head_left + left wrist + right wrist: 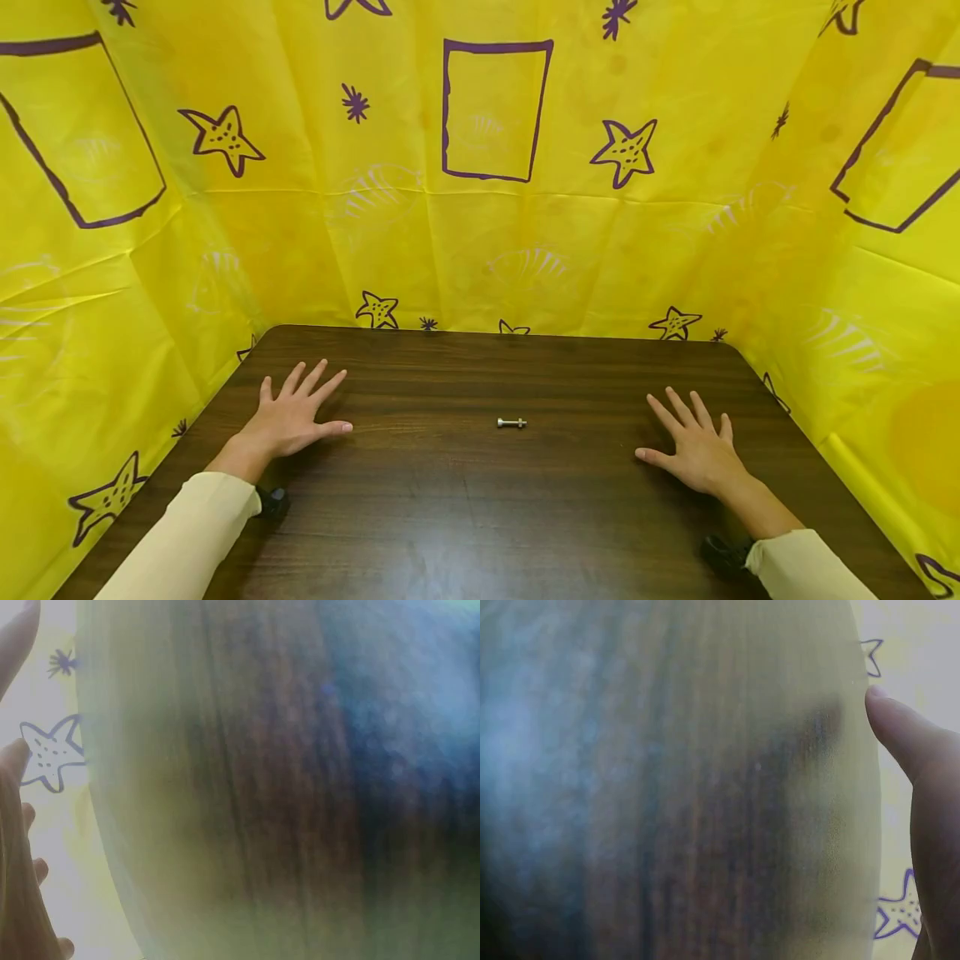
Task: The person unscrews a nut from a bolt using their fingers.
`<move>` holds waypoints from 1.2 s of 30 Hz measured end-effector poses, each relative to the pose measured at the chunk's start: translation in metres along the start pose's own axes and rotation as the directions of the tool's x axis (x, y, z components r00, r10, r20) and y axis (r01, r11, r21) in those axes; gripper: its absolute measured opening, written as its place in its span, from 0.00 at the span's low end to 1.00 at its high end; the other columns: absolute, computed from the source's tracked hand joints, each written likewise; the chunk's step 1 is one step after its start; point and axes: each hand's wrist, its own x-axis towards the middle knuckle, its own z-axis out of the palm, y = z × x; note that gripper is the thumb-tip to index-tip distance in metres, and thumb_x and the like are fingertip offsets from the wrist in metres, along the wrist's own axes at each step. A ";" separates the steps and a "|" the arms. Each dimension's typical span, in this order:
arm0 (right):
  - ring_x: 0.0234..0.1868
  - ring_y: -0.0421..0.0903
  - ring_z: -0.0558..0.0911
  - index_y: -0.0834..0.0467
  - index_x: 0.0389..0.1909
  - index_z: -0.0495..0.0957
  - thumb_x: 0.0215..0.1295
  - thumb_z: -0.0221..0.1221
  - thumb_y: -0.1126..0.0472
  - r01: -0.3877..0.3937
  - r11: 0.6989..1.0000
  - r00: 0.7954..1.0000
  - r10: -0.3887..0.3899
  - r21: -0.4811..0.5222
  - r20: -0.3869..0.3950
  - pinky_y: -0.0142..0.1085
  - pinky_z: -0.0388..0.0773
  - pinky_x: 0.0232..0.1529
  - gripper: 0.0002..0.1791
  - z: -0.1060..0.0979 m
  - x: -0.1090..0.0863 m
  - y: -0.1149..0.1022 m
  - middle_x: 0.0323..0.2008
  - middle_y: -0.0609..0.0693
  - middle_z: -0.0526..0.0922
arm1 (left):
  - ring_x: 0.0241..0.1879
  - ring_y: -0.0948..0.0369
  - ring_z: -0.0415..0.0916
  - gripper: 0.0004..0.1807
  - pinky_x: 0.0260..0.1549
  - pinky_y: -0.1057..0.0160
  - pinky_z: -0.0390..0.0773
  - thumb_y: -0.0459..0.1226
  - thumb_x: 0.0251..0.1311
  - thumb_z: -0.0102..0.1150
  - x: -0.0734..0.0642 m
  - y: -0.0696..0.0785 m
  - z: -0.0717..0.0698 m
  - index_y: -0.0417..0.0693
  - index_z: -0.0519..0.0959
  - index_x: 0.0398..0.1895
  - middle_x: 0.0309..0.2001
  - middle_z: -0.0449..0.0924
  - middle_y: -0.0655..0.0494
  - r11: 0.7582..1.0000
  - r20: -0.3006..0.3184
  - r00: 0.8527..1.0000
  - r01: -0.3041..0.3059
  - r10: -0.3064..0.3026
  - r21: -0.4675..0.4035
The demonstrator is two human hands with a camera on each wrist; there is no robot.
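Observation:
A small metal bolt (pixel 512 423) with a nut near its right end lies on its side on the dark wooden table (pixel 480 517). To its left, my left hand (pixel 291 419) is spread with straight fingers and holds nothing. On the other side my right hand (pixel 699 450) is spread the same way, also without anything in it. Both hands stay apart from the bolt. In the left wrist view, parts of the left hand (pixel 22 847) show at the left edge. The right wrist view has the right thumb (pixel 907 735) at its right side; the bolt appears in neither wrist view.
Yellow cloth (pixel 480 242) with purple stars, fish and box outlines surrounds the table's back and sides. Dark wrist devices, a left one (pixel 273 503) and a right one (pixel 724 553), sit by the cream sleeves. Light glares off the table's near part.

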 end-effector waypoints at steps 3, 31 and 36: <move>0.72 0.69 0.42 0.46 0.77 0.46 0.58 0.53 0.26 0.003 1.000 1.000 -0.003 -0.001 -0.004 0.76 0.35 0.55 0.53 -0.001 0.000 0.000 0.76 0.58 0.44 | 0.72 0.36 0.38 0.52 0.55 0.23 0.32 0.72 0.55 0.47 0.000 0.000 0.000 0.62 0.47 0.78 0.77 0.38 0.45 1.000 0.002 1.000 0.004 -0.004 0.002; 0.72 0.67 0.47 0.50 0.76 0.51 0.58 0.57 0.29 0.099 0.995 0.994 -0.097 0.029 -0.052 0.70 0.45 0.60 0.51 0.004 0.006 -0.012 0.74 0.60 0.50 | 0.70 0.36 0.44 0.50 0.59 0.29 0.44 0.70 0.56 0.51 0.001 0.007 0.003 0.56 0.54 0.76 0.75 0.45 0.41 0.997 -0.048 0.997 -0.068 0.066 -0.045; 0.72 0.66 0.50 0.49 0.76 0.52 0.60 0.58 0.31 0.142 0.989 0.988 -0.139 0.037 -0.072 0.71 0.50 0.58 0.49 0.007 0.009 -0.015 0.74 0.60 0.52 | 0.69 0.36 0.48 0.49 0.59 0.29 0.48 0.68 0.56 0.53 0.003 0.015 0.007 0.57 0.55 0.76 0.75 0.48 0.41 0.993 -0.096 0.991 -0.101 0.094 -0.067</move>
